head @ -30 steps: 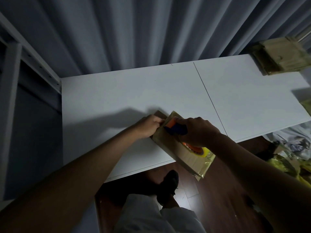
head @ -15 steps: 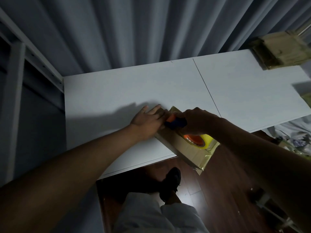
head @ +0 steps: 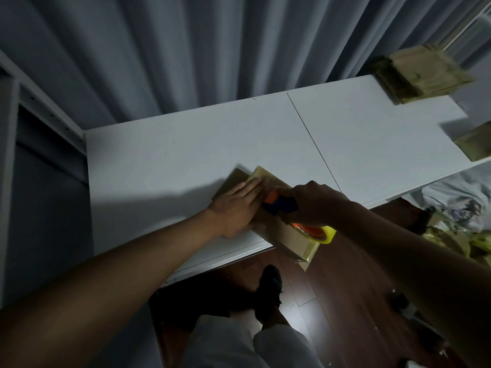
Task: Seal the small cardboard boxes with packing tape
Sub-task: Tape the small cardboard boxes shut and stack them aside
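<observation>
A flat brown cardboard box [head: 285, 236] lies diagonally at the near edge of the white table [head: 186, 144], its lower end sticking out past the edge. My left hand [head: 236, 208] lies flat on the box's far end, fingers spread, pressing down a strip of shiny tape [head: 261, 175]. My right hand [head: 310, 205] grips an orange and dark blue tape dispenser [head: 279, 204] resting on the box top. Its yellowish tape roll [head: 314, 232] shows below my wrist.
A stack of cardboard boxes [head: 422, 73] sits at the table's far right corner, and another box [head: 475, 140] at the right edge. Grey curtains hang behind the table. A white metal frame [head: 39, 107] stands to the left. My legs and a dark shoe [head: 269, 285] are under the table edge.
My left hand opened from gripping the box's end and slid flat onto its top. The dispenser has stayed close to the same spot on the box.
</observation>
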